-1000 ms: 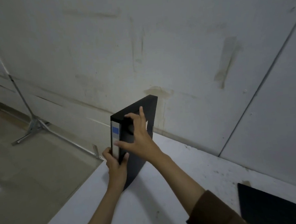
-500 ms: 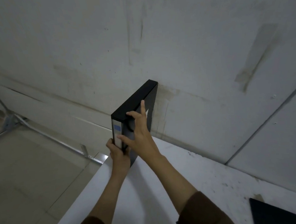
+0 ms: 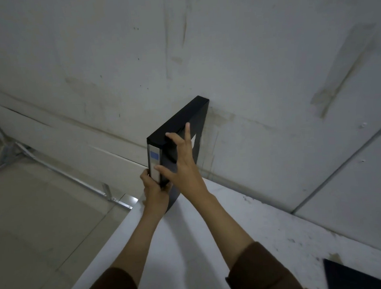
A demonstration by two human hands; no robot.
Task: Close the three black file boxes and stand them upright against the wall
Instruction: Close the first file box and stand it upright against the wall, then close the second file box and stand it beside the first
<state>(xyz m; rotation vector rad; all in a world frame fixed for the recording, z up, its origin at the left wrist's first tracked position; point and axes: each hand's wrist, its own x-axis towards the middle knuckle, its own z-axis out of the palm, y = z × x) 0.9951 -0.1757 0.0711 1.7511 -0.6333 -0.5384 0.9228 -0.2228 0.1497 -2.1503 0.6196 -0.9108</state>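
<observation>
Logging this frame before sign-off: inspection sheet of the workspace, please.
Surface: white table, scuffed near the wall.
Job's things: black file box closed, upright, far end at the wall; second black box lying flat at lower right, mostly cut off.
Clutter: nothing seen.
Grippers: left hand grips the box spine low; right hand spread on its side.
Cables: nothing seen.
Surroundings: metal stand on the floor.

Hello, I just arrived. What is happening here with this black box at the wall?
A person is standing a closed black file box upright on the white table, its far end at the wall. The left hand grips the bottom of the labelled spine, and the right hand presses flat against the box's side. Another black object, possibly a second box, lies flat at the table's near right corner.
</observation>
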